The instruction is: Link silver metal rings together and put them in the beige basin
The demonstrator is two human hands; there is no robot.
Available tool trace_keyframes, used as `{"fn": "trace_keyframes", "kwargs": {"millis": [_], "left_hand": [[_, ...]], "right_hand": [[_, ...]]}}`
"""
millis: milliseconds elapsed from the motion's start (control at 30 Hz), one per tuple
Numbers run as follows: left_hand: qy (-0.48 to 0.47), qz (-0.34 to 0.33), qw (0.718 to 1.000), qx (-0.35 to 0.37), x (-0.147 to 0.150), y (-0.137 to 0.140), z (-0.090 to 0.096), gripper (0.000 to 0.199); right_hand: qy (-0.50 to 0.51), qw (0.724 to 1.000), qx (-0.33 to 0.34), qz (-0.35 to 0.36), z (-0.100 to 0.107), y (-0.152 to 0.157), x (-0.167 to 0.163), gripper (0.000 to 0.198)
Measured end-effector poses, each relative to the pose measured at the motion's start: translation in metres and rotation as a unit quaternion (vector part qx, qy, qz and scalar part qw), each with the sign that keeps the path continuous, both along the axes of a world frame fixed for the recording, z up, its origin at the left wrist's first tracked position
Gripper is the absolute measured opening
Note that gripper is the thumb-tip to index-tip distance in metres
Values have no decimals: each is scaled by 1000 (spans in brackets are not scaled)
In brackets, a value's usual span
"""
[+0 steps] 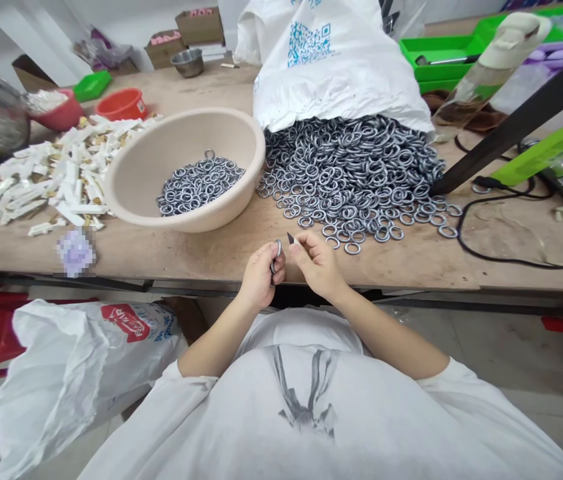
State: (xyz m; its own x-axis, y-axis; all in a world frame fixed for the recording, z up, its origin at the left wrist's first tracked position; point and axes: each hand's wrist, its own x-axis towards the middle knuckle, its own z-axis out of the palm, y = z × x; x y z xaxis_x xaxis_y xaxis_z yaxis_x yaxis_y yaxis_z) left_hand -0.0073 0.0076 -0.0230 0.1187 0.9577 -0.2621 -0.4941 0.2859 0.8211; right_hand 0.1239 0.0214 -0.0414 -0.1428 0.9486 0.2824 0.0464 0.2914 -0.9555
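Note:
My left hand (261, 272) is closed on a grey ring (278, 249), held upright between thumb and fingers at the table's front edge. Just to its right, my right hand (318, 267) pinches a small knife blade (290, 238), whose dark pointed tip sticks out toward the ring, apart from it. Beyond my hands spreads a large pile of grey rings (351, 173), spilling from a white sack (336, 73). To the left of the pile stands a beige basin (131, 167) with many similar rings (201, 185) in its bottom.
White plastic pieces (71, 173) lie heaped at the left, near a red bowl (121, 103). A dark post (521, 120) and a black cable (466, 233) are at the right, below a clear bottle (491, 67). A white bag (71, 360) stands below the table.

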Motion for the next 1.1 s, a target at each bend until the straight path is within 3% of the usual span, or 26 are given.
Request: {"fn": "trace_keyframes", "kwargs": {"millis": [200, 433, 733, 1100], "left_hand": [[0, -22, 1000, -1, 4, -2, 2, 42], [-5, -50, 999, 9, 7, -4, -2, 49], [-23, -68, 997, 8, 5, -5, 4, 45], [-11, -77, 997, 24, 7, -7, 8, 50]], "right_hand": [[8, 999, 17, -26, 9, 4, 9, 33], [-59, 996, 23, 60, 15, -2, 8, 37], [68, 991, -65, 97, 14, 1, 7, 46], [92, 991, -70, 63, 22, 6, 9, 46]]}}
